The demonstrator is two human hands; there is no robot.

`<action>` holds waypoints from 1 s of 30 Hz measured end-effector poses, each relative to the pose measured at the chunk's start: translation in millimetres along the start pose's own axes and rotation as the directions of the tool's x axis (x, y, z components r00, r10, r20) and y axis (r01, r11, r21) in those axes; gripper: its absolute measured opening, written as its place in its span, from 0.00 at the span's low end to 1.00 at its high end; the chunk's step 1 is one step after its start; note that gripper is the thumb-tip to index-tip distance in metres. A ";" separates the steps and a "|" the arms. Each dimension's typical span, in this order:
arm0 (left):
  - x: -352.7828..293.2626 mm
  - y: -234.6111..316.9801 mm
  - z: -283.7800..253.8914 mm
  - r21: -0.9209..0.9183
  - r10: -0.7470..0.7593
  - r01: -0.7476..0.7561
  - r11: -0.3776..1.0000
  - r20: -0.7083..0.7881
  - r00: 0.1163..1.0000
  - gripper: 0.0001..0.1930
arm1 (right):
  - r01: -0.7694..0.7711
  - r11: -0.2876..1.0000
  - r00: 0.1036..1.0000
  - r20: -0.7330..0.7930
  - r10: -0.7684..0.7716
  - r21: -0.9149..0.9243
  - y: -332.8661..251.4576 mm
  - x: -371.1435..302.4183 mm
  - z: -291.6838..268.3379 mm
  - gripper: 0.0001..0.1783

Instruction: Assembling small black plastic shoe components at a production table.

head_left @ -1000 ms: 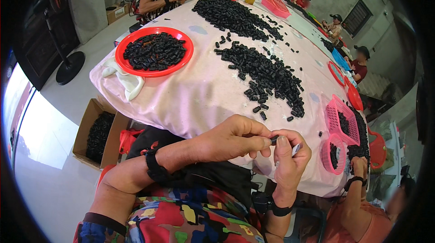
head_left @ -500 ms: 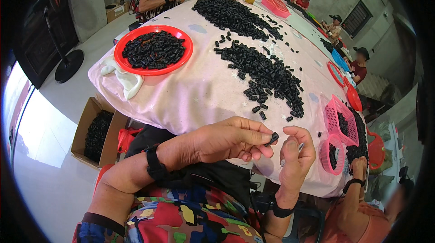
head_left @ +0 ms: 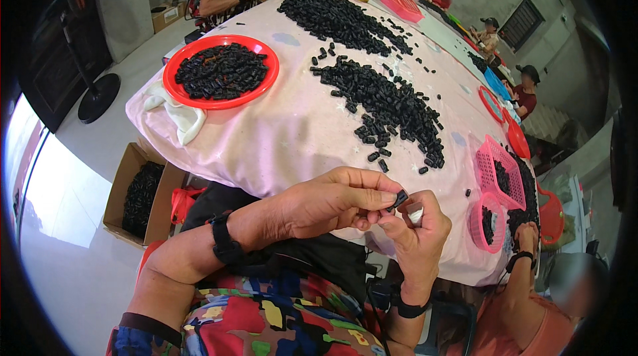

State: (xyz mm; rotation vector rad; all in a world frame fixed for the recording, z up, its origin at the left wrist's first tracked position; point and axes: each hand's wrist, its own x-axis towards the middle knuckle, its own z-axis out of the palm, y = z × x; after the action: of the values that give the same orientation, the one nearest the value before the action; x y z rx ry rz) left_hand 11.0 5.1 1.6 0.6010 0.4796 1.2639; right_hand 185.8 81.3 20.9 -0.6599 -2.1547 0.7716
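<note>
My left hand (head_left: 332, 202) pinches a small black ribbed plastic piece (head_left: 399, 199) between thumb and fingers, over the near edge of the table. Close beside it, my right hand (head_left: 423, 240) is curled around a small flat tool wrapped in white (head_left: 415, 214). The tool's end is partly hidden by the fingers, so its exact kind is unclear. My right thumb reaches toward the left fingertips, right by the black piece. Beyond my hands, a loose pile of similar black pieces (head_left: 392, 107) lies on the pale pink tablecloth (head_left: 266, 150).
A red round tray (head_left: 271, 82) of black pieces stands at the left, above a white cloth (head_left: 183, 120). On the floor, a cardboard box (head_left: 163, 200) holds more. Pink baskets (head_left: 488, 157) are at the right, near a co-worker's hand (head_left: 528, 240). Another pile (head_left: 332, 20) lies farther back.
My right hand has moved left and closed in on the left hand, its thumb now by the black piece. The left hand keeps its pinch almost in place.
</note>
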 end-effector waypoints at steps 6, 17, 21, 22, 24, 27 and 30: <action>1.9 -1.7 5.1 0.041 -0.005 0.007 0.999 -0.061 0.998 0.13 | 0.091 0.982 0.993 -0.064 -0.102 -0.163 -0.9 -0.5 1.4 0.32; 0.6 -3.8 0.4 0.052 -0.021 0.023 0.998 -0.031 0.999 0.11 | 0.126 0.942 0.977 -0.126 -0.172 -0.311 -1.3 -1.7 2.6 0.35; 0.4 -2.7 1.5 0.057 -0.028 0.030 0.998 -0.043 0.999 0.12 | 0.128 0.940 0.974 -0.139 -0.179 -0.317 -0.2 -1.0 3.1 0.36; -0.1 -2.5 1.6 0.055 -0.026 0.028 0.998 -0.042 0.999 0.12 | 0.131 0.933 0.973 -0.137 -0.186 -0.337 0.4 -1.3 3.2 0.36; 0.0 -2.4 1.1 0.060 -0.027 0.029 0.998 -0.046 0.999 0.12 | 0.133 0.925 0.972 -0.136 -0.192 -0.356 0.7 -0.9 3.5 0.36; 0.5 -2.0 1.6 0.066 -0.028 0.032 0.997 -0.055 0.998 0.12 | 0.150 0.922 0.966 -0.147 -0.214 -0.358 0.8 0.3 4.1 0.36; 0.6 -2.0 1.8 0.059 -0.026 0.029 0.998 -0.050 0.998 0.12 | 0.156 0.918 0.964 -0.147 -0.222 -0.365 2.4 0.2 4.1 0.36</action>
State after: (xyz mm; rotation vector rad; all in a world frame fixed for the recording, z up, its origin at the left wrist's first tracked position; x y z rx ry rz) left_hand 13.8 5.0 1.7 0.6122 0.5668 1.2436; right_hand 182.9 81.8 17.0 -0.6594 -2.1597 0.2100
